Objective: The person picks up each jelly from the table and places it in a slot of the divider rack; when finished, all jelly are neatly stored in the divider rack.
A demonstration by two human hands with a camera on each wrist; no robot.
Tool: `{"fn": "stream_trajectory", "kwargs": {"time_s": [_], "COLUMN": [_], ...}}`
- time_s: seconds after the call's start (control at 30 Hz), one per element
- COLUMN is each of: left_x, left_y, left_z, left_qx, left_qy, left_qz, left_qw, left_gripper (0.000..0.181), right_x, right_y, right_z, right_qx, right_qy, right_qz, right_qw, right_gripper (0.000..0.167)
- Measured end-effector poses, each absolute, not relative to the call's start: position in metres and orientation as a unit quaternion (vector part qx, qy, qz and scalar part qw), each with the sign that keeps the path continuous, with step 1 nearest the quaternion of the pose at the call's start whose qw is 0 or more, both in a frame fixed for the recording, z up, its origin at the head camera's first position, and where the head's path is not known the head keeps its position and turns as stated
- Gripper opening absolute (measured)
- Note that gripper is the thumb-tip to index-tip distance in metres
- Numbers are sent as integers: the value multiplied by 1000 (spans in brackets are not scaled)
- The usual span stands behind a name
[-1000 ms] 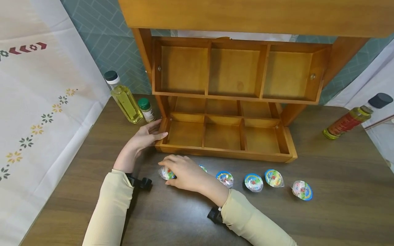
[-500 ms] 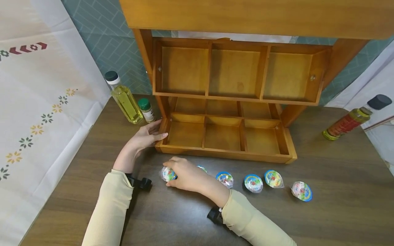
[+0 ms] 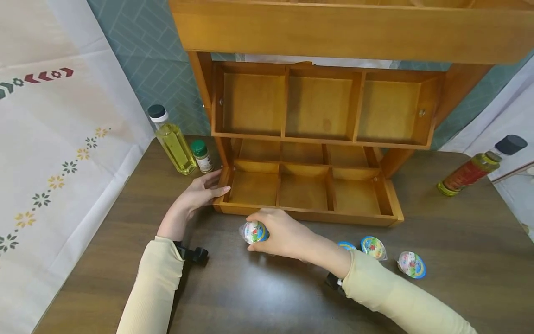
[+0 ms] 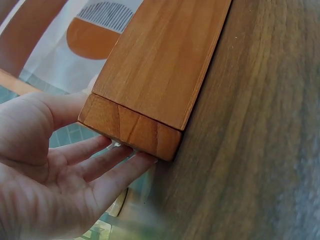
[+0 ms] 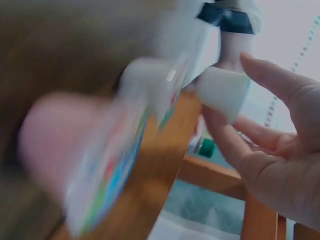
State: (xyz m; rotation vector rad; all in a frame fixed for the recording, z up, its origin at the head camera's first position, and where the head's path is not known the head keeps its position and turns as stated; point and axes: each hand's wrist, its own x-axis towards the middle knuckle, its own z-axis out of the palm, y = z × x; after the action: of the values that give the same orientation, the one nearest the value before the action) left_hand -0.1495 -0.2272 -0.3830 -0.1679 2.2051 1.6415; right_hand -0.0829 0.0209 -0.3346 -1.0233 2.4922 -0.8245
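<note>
A small jelly cup (image 3: 253,232) with a printed foil lid is held between the thumb and fingers of my right hand (image 3: 279,234), in front of the wooden rack. In the right wrist view its white body (image 5: 222,92) shows between the fingertips. My left hand (image 3: 199,194) grips the left end of the rack's bottom tray (image 3: 308,216), thumb over the rim and fingers along the outer side. Right of my right hand, more jelly cups lie on the table: a yellow-lidded one (image 3: 373,247), a pinkish one (image 3: 411,265), and one (image 3: 346,245) partly covered by the forearm.
Divided trays (image 3: 321,106) rise in tiers above the bottom one. An oil bottle (image 3: 177,146) and a green-capped jar (image 3: 202,157) stand left of the rack. Another bottle (image 3: 467,172), red-labelled, stands right. Two blurred cups, one pink (image 5: 65,140), appear in the right wrist view.
My right hand has moved right with the jelly cup, its forearm now covering cups seen before. The left hand stays on the rack's end. The head view has tilted slightly up.
</note>
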Motion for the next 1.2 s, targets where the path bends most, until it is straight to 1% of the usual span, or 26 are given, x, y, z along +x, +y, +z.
{"fn": "stream_trajectory", "kwargs": {"time_s": [0.17,0.27,0.43,0.6,0.7,0.8,0.97,1.2], "left_x": [-149,-149,-149,-149,-150,-149,-150,-150], "left_y": [-229,-230,-230,-230,-228,-228,-227,-227], "left_z": [-384,-384,-384,-384,-384,-383,-383,-384], "left_qx": [-54,-56,-54,-53,-58,-58,-54,-60], "left_qy": [787,785,783,781,777,774,775,778], "left_qz": [583,585,589,591,595,600,600,595], "left_qw": [195,195,195,197,196,193,190,195], "left_gripper": [77,77,77,77,76,75,74,72], "right_x": [-98,-110,-133,-153,-164,-173,-189,-205], "right_y": [37,41,39,26,16,5,-10,-27], "right_z": [-330,-328,-327,-327,-327,-326,-327,-333], "right_qx": [-435,-456,-434,-398,-395,-397,-385,-341], "right_qy": [833,817,821,843,856,866,879,904], "right_qz": [-307,-322,-346,-351,-328,-298,-274,-229], "right_qw": [146,146,131,85,62,52,66,116], "right_gripper": [55,55,55,56,56,57,58,59]}}
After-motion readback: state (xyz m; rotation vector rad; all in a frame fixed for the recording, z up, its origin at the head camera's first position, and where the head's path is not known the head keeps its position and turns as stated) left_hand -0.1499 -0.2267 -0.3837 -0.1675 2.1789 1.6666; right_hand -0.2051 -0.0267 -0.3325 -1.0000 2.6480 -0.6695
